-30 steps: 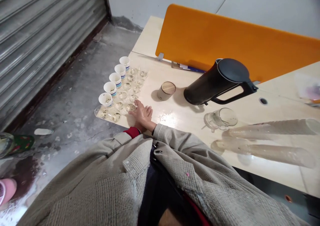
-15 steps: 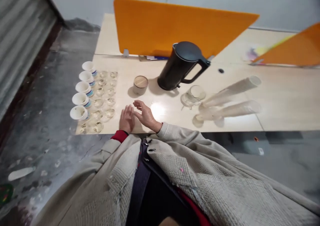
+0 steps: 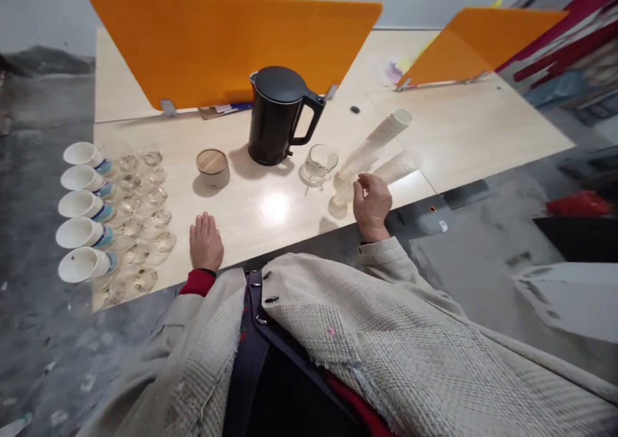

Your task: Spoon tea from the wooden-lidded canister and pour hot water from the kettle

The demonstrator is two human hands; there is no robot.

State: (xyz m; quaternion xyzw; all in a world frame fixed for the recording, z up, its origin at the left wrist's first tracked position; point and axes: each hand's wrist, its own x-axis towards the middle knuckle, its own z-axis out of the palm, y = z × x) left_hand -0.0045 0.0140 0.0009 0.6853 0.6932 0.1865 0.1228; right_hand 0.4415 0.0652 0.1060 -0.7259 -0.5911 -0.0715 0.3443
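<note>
Cup stacks (image 3: 379, 139) lie on the counter (image 3: 251, 221). The right hand (image 3: 373, 206) has moved from the left hand (image 3: 206, 242) to them, so they are within reach; its fingers curl, grip unclear. The left fingers lie straight, empty.

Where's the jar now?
In the head view's left half, the jar stands on the table between the clear cups and the kettle, beyond the left hand.

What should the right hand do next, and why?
Perhaps the right hand should close gently around the nearer cup stack: its curled fingers are close to that stack, though touching is unclear, while the left hand lies flat on the table.
</note>
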